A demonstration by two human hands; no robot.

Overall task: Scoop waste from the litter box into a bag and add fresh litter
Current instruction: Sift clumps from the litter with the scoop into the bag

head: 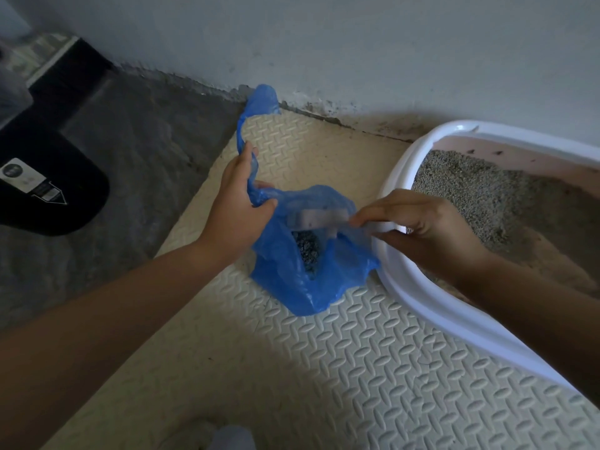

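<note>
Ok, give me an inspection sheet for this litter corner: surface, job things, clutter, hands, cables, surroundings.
Surface: cream embossed foam mat lying on a dark grey concrete floor.
Job's things: blue plastic bag stands open on the mat beside the white-rimmed litter box, with grey clumps inside the bag. The box holds grey litter. A pale scoop, blurred, is over the bag's mouth.
Clutter: black object with a white label on the floor at left; its identity is unclear.
Hands: left hand grips the bag's handle strip; right hand holds the scoop.
Cables: nothing seen.
Surroundings: pale wall, grimy along its base.
</note>
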